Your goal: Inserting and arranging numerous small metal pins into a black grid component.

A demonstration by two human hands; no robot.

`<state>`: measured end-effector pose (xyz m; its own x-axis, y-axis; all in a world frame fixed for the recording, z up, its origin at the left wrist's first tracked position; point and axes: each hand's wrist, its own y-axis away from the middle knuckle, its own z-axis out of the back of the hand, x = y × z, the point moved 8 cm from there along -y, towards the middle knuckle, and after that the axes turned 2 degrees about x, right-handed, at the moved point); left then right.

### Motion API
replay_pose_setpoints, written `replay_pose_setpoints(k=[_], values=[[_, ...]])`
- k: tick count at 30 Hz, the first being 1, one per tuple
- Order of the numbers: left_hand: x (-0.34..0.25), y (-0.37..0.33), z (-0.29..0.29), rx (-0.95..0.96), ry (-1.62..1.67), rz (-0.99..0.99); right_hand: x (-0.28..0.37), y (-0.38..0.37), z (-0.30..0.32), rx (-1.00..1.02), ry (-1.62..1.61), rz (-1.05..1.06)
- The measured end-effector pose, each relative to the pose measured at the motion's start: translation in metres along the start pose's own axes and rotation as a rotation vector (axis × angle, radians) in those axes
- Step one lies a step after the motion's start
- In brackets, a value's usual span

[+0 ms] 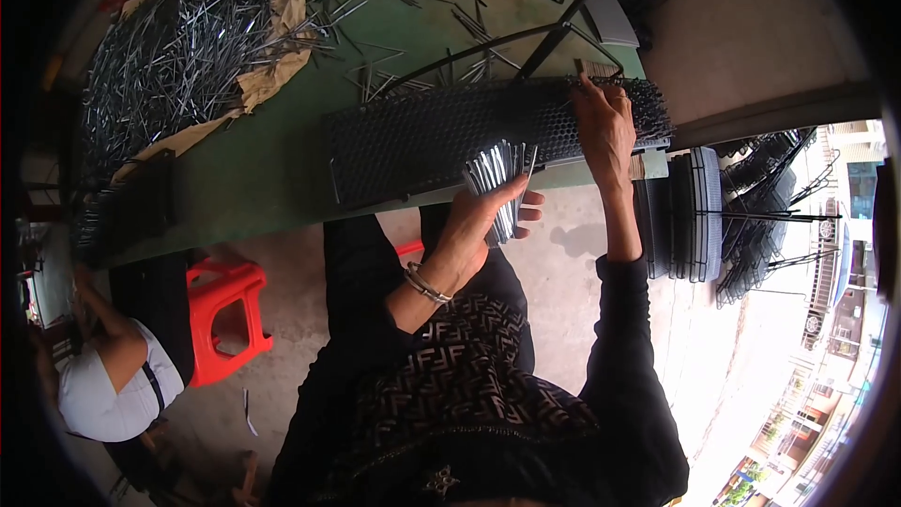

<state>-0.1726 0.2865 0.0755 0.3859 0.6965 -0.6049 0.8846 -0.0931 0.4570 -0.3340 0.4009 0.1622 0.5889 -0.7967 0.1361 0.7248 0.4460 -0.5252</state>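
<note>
My left hand (466,230) is wrapped round a bundle of thin, shiny metal rods (497,174), their ends fanned out above the thumb. The bundle is in front of a long black rack (422,143) full of small holes, which lies along the near edge of the table. At the rack's right part, my right hand (605,127) reaches down with its fingers pinched together. Whatever those fingertips hold is too small and hidden to make out. Several thin dark pieces (648,108) stick up from the rack's right end, beside the right hand.
A heap of metal rods (211,28) lies on brown paper (282,80) on the green table (235,164), with loose rods around it. A black bar frame (540,52) rises over the rack. Black racks (694,211) stand at right. A co-worker (122,376) sits left near a red stool (230,314).
</note>
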Motion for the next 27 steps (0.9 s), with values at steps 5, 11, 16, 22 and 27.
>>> replay_pose_setpoints(k=[5, 11, 16, 22, 27], values=[[-0.003, 0.001, 0.001, -0.019, -0.008, -0.012, 0.051, 0.04, 0.004, 0.703, -0.92, -0.307], [-0.002, 0.004, -0.004, -0.015, -0.072, -0.021, 0.055, 0.052, 0.002, 0.645, -1.038, -0.403], [0.0, 0.005, -0.002, -0.005, -0.066, -0.017, 0.055, 0.057, 0.0, 0.608, -1.119, -0.421], [-0.003, 0.007, -0.004, 0.007, -0.104, -0.025, 0.056, 0.058, 0.004, 0.592, -1.133, -0.435], [-0.001, 0.007, -0.003, 0.003, -0.121, -0.017, 0.052, 0.062, 0.003, 0.597, -1.158, -0.467]])
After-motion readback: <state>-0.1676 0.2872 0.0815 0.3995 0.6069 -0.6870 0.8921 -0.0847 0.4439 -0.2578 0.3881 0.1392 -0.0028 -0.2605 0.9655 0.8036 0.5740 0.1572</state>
